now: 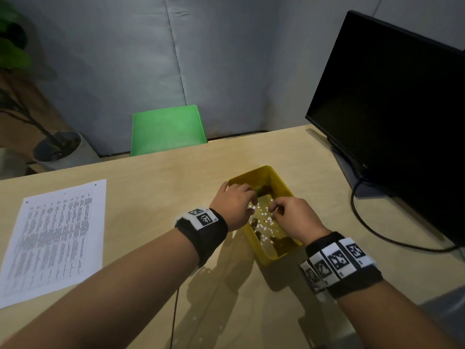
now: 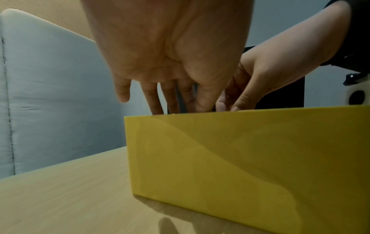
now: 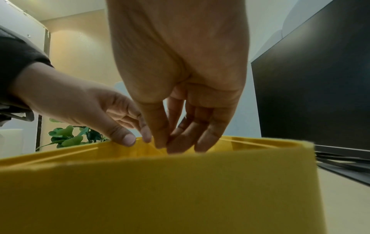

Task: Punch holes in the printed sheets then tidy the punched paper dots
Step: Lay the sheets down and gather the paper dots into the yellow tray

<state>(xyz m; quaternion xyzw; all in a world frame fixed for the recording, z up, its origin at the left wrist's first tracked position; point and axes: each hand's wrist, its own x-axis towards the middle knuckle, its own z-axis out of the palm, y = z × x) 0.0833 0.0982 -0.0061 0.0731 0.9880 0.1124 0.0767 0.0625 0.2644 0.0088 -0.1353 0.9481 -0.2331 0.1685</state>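
Printed sheets (image 1: 54, 239) lie flat on the desk (image 1: 156, 187) at far left, well apart from the action, with hole marks at the top edge. A few stray paper dots (image 1: 198, 331) sit on the desk near the front edge; most dots are inside the yellow bin (image 1: 266, 258) at centre-right.

Risks, as I judge them: the dots are light, so brushing fingers above the rim can flick them over the wall onto the desk. Either wrist bumping the bin could shift or tip it. The strays near the front edge are easy to miss or sweep to the floor with a forearm.

Left hand (image 1: 235, 204): forearm angled in from lower left, palm down over the bin's left wall, fingers extended and slightly spread, tips dipping past the rim. Holds nothing I can see.

Right hand (image 1: 293, 216): comes in over the near right corner, fingers loosely bent with thumb and fingertips drawn together above the dots. Can't tell whether it's pinching dots or just rubbing them off.

Monitor (image 1: 392, 104) stands at far right, clear of both hands.
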